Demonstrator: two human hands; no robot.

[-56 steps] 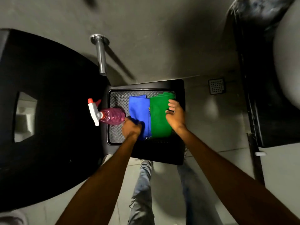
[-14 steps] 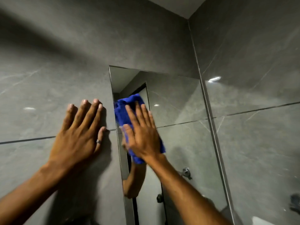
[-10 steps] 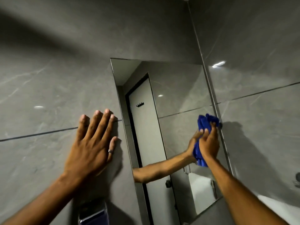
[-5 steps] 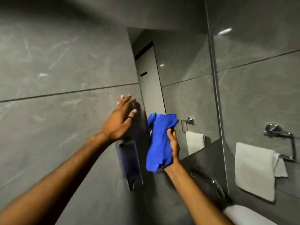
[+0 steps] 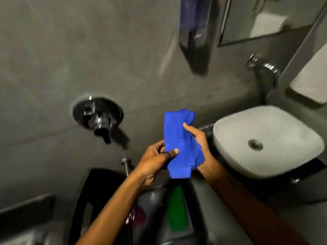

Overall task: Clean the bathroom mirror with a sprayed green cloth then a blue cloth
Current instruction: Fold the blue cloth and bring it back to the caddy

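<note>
Both hands hold the blue cloth, bunched and hanging in front of the grey wall. My left hand pinches its lower left edge with the thumb on top. My right hand grips its right side from behind. Below them the green cloth lies folded in a dark tray. A pink spray bottle shows dimly beside my left forearm, mostly hidden. Only the bottom corner of the mirror is in view at the top right.
A white basin sits on a dark counter at the right, with a chrome tap above it. A wall valve is at the left, a soap dispenser above. The black toilet lid lies below. A white towel hangs right.
My right hand came off the mirror with the blue cloth and dropped low. My left hand left the wall and took hold of the cloth. The view swung down toward the basin and tray.
</note>
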